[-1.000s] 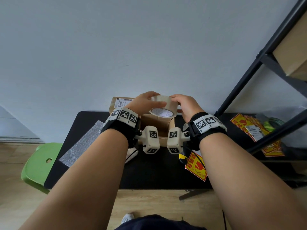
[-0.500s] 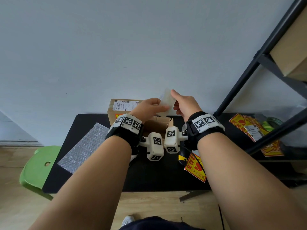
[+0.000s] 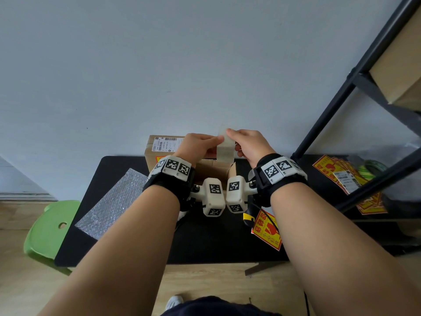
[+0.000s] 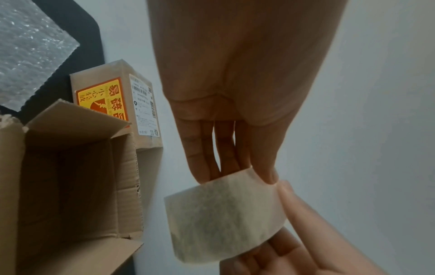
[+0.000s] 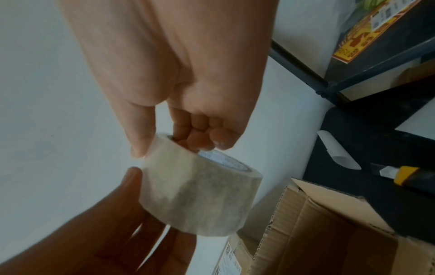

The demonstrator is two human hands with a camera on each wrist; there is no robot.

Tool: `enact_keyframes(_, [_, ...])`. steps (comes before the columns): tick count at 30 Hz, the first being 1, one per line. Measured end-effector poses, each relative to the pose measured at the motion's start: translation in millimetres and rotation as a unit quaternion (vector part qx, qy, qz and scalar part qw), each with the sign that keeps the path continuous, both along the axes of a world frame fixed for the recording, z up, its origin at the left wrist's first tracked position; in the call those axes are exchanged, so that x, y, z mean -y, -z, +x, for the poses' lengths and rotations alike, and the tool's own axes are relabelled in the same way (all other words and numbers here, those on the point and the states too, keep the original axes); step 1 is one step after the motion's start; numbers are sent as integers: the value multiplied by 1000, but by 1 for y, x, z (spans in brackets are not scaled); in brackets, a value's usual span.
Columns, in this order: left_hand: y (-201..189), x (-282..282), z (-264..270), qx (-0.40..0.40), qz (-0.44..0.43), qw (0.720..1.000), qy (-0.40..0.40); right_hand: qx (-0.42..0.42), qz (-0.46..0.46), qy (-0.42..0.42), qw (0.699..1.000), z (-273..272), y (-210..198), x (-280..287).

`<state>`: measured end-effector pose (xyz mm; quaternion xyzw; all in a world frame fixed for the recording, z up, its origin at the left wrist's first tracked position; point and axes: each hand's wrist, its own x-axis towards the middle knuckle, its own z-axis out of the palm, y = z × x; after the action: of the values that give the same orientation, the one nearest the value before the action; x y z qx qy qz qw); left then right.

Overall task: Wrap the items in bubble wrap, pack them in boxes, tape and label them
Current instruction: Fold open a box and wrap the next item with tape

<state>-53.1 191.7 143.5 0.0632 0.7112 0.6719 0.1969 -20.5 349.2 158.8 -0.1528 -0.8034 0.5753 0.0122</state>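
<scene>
A roll of pale packing tape stands on edge in the air above an open cardboard box. My right hand grips the tape roll with its fingers curled into the core and the thumb on the outside. My left hand holds the tape roll from the other side, thumb and fingertips pinching its rim. The inside of the open box shows bare cardboard. A bubble wrap sheet lies on the table's left part.
A sealed box with a shipping label and a fragile sticker stands behind the open one. Fragile labels and a stack of them lie right. A yellow utility knife lies by the box. A black shelf rack stands right, a green stool left.
The tape roll lay flat just above the box; both hands have lifted it and turned it on edge, and the wrists have come closer together.
</scene>
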Motion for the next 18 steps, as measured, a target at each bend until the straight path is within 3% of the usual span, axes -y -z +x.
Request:
enact_keyframes(4, [-4,-4,-1,26,44,998,-37,-13,10,-28,999,-1,2,-2])
enact_keyframes(13, [-7,-6,-13,57,51,992,-100,-10,-25,-75,997,-1,6,-5])
enact_keyframes(18, [-9,-3,-13,22,28,998,-49,-30,-63,-34,997,-6,9,-4])
